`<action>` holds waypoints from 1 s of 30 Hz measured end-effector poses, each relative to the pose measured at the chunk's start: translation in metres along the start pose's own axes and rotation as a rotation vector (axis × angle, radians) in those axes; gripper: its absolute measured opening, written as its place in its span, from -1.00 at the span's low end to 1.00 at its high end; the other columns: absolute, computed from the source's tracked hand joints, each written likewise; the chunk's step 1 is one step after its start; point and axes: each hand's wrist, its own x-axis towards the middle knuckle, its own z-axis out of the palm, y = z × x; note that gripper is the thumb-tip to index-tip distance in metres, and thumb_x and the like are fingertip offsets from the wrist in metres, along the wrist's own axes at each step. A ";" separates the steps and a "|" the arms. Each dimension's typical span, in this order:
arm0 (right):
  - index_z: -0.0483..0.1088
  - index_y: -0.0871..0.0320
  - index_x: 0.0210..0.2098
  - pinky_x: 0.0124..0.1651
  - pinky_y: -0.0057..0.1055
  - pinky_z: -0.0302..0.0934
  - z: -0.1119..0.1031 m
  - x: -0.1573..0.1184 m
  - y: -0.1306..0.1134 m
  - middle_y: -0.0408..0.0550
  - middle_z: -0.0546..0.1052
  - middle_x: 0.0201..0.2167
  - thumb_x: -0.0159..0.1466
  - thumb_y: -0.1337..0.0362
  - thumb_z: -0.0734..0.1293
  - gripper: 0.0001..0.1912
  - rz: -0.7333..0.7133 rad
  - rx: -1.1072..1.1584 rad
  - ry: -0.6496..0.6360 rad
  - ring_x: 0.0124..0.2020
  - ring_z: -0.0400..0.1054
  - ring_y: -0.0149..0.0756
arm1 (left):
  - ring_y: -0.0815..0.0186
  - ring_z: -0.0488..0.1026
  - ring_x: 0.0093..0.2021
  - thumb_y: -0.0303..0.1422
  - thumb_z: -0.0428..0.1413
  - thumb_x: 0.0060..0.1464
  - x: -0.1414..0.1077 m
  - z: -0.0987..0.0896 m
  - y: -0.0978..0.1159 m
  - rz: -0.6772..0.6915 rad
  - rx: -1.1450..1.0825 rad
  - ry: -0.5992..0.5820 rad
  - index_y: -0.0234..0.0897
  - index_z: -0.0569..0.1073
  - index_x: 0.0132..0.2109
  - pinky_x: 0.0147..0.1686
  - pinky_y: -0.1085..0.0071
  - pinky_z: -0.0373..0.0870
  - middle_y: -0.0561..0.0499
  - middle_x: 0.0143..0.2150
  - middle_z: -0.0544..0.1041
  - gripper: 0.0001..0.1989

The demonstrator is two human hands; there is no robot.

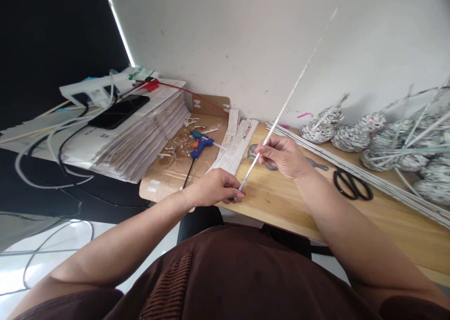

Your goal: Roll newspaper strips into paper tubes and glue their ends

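Note:
A long, thin rolled-paper stick slants up and to the right in front of the wall. My left hand pinches its lower end close to the table's front edge. Farther up the stick, my right hand is closed around it with thumb and fingers. Behind the hands lie flat strips of printed paper. A grey object, partly covered by my right hand, rests on the wooden table. Black-handled scissors lie to the right of my right hand.
A blue glue gun lies on stained cardboard among paper scraps. Stacked paper at left bears a phone, cables and a white power strip. More paper sticks and several woven paper shapes occupy the right.

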 end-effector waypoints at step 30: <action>0.51 0.21 -0.39 -0.64 -0.56 -0.03 0.000 -0.002 0.002 -0.10 0.46 -0.58 0.09 0.14 0.48 -0.75 0.000 -0.086 -0.024 -0.57 0.26 -0.48 | 0.32 0.55 -0.37 -0.33 0.25 -0.11 -0.002 -0.013 -0.005 -0.026 -0.029 0.093 -0.33 0.59 -0.24 -0.32 0.44 0.52 -0.03 -0.39 0.61 -0.76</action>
